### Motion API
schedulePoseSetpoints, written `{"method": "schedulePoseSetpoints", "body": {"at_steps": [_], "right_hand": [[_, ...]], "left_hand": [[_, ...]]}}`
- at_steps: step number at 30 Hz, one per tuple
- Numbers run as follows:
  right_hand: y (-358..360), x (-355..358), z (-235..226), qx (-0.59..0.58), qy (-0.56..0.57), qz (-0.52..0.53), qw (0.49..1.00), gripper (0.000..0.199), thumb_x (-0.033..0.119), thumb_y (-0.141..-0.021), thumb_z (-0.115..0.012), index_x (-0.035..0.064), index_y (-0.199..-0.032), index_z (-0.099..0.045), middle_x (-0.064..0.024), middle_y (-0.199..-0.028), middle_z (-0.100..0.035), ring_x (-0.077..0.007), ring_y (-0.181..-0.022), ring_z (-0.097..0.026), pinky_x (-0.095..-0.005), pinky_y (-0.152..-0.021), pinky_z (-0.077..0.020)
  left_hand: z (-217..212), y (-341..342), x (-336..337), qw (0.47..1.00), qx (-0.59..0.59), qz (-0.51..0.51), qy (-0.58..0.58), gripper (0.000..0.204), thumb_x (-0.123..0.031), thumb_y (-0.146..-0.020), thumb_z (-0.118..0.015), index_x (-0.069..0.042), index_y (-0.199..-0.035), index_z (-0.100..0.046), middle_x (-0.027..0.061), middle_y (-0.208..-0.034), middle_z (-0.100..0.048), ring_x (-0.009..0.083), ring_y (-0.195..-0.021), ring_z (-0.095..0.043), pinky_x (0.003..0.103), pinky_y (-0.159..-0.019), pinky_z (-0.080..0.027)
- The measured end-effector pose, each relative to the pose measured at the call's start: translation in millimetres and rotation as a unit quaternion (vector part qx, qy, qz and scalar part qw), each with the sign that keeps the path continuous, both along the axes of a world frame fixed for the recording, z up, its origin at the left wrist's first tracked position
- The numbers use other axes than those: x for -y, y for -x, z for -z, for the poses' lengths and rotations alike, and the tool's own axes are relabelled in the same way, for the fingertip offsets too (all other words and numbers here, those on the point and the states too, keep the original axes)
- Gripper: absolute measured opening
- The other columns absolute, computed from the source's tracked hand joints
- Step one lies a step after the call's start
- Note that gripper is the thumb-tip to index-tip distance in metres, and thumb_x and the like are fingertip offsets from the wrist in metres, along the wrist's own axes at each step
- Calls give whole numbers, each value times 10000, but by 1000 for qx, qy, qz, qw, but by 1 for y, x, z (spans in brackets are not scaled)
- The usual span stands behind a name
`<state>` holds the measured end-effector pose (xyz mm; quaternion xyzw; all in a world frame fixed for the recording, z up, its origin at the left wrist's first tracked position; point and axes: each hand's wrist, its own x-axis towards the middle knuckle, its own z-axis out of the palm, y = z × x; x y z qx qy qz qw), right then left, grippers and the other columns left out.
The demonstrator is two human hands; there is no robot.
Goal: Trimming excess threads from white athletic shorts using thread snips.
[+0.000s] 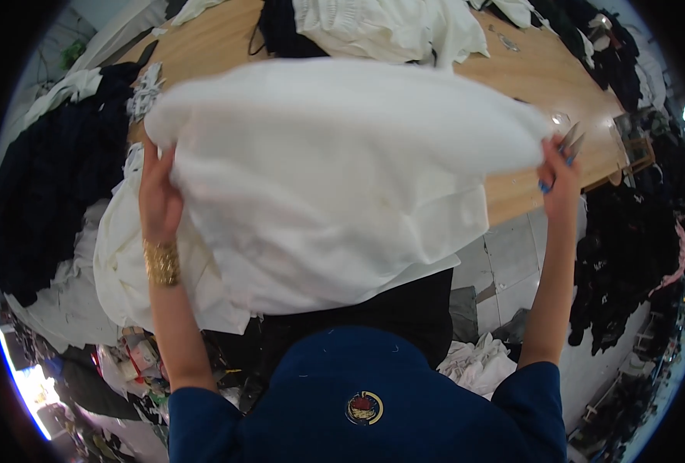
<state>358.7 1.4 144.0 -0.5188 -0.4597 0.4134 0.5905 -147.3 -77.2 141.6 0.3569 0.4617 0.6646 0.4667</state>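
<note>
Two hands up, holding a white garment (334, 177) spread in the air above the table (543, 77). Left hand (159, 197) pinches the cloth's left edge, fingers tucked behind it. Right hand (560, 174) grips the right corner and also holds small snips (570, 143), blades pointing up beside the fabric.

Risk, as I judge it: the blades sit touching or just beside the cloth, so a tug could snag or nick it. The garment blurs and hides the table beneath; a blind drop could land on the white pile (389, 27).

Room: dark clothes (45, 185) crowd the left; more dark clothes (628, 255) hang right. Bare wood shows only on the table's right side.
</note>
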Motion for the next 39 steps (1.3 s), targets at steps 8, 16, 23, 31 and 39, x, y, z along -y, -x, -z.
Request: {"method": "schedulePoseSetpoints", "body": {"at_steps": [8, 16, 23, 31, 39], "right_hand": [[14, 120, 71, 149, 281, -190, 929, 186, 141, -755, -688, 11, -848, -593, 62, -654, -464, -32, -636, -395, -199, -565, -319], [39, 147, 77, 99, 199, -151, 963, 392, 100, -776, -679, -23, -1127, -554, 24, -748, -506, -47, -657, -436, -198, -599, -371], [118, 148, 62, 12, 68, -336, 939, 346, 32, -824, -586, 37, -1169, -565, -40, -895, -620, -87, -781, -535, -227, -735, -426], [60, 114, 78, 159, 105, 19, 981, 225, 95, -800, -624, 58, -1022, -627, 5, -756, -544, -64, -592, -432, -213, -567, -387], [49, 75, 124, 142, 69, 67, 985, 246, 216, -800, -669, 6, -911, -607, 8, -668, -498, -68, -572, -457, -207, -500, -363]], "left_hand": [[52, 20, 49, 861, -439, 60, 250, 548, -12, -758, -566, -95, -1280, -422, -31, -688, -405, 114, -623, -402, 243, -575, -358], [41, -53, 37, 813, -581, -14, 31, 567, -32, -776, -612, -122, -1300, -413, 87, -1099, -496, 170, -914, -520, 298, -749, -473], [53, -209, 53, 920, 31, 326, 213, 418, -70, -818, -584, -65, -1224, -486, 69, -1110, -559, 137, -972, -560, 259, -792, -471], [68, -200, 45, 954, 43, 163, 249, 249, -28, -835, -492, -21, -1076, -555, 33, -941, -614, 104, -812, -570, 226, -752, -454], [54, -187, 39, 905, -398, 149, 15, 177, 0, -815, -512, -15, -942, -633, 30, -951, -618, 102, -794, -560, 225, -740, -426]]}}
